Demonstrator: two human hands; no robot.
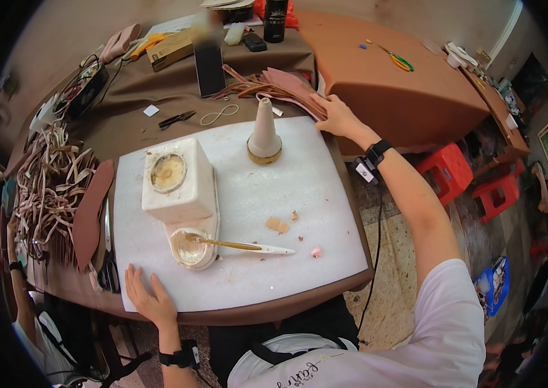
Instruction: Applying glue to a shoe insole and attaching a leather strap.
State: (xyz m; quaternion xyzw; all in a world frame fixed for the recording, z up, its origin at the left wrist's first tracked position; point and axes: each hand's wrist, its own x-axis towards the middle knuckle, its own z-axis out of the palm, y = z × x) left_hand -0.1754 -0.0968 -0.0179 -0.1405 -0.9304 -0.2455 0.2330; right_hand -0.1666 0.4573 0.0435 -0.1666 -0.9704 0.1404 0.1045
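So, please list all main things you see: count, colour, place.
Board: one, white, on table
Boxy container: one, white, on board
Brush: one, white-tan, across container's cup
Cone: one, off-white, board's far side
Strap heap: one, pinkish-brown, table's left
Strip bundle: one, pink-brown, beyond board's far edge
Phone: one, black, table's far side
Carton: one, brown, left of phone
Stools: at least two, red, right
Basket: one, blue, lower right
Left hand: one, bare, on board
Right hand: one, bare, on bundle

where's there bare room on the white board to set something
On the white board, bare patches lie right of the cone, down to the pink scrap, and between cone and white container. It's crowded around the brush and small pot, and beyond the far edge, where leather pieces lie by the right hand.
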